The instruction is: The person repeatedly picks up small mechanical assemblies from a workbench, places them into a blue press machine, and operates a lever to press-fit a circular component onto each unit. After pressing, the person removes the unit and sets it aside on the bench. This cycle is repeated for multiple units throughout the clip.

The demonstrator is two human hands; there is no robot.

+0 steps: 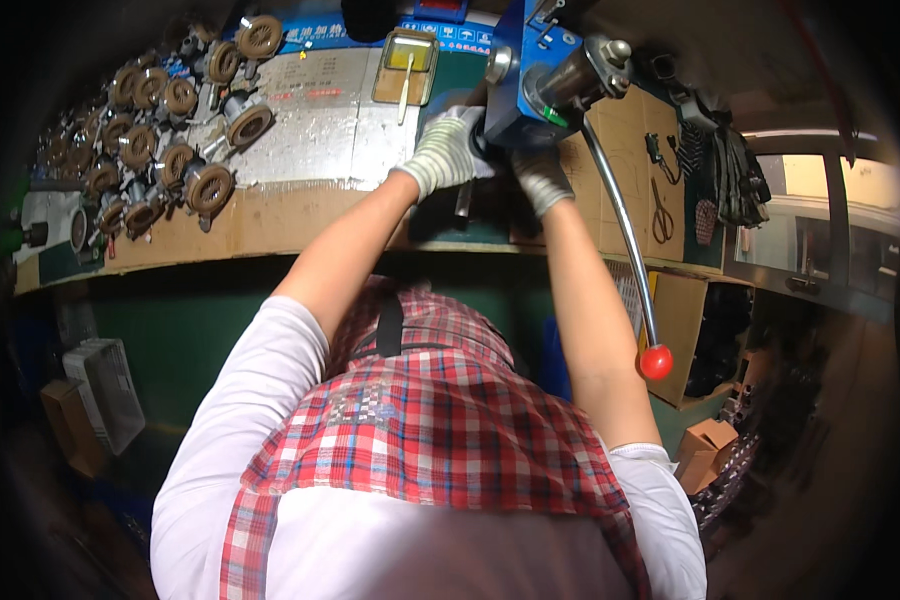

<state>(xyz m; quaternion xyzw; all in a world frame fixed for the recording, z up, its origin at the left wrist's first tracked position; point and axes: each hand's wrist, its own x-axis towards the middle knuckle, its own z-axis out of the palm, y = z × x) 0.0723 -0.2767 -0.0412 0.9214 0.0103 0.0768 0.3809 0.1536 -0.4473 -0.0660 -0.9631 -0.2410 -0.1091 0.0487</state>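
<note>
A blue hand-lever press (535,85) stands over the bench in front of me, its long metal lever (620,205) slanting down to a red ball knob (655,362). My left hand (444,155), in a striped white work glove, reaches to the left side of the press. Its fingers run into the shadow at the press and I cannot make out what they touch. My right hand (541,180), gloved alike, is under the press head on the right. The press hides its fingers. Neither hand is on the lever.
Many brown-ringed metal parts (138,145) crowd the bench's left. A tray of yellowish liquid with a brush (405,88) sits left of the press. Scissors (662,212) and dark gloves (738,180) lie right. An open carton (705,455) and a white crate (110,395) stand below the bench.
</note>
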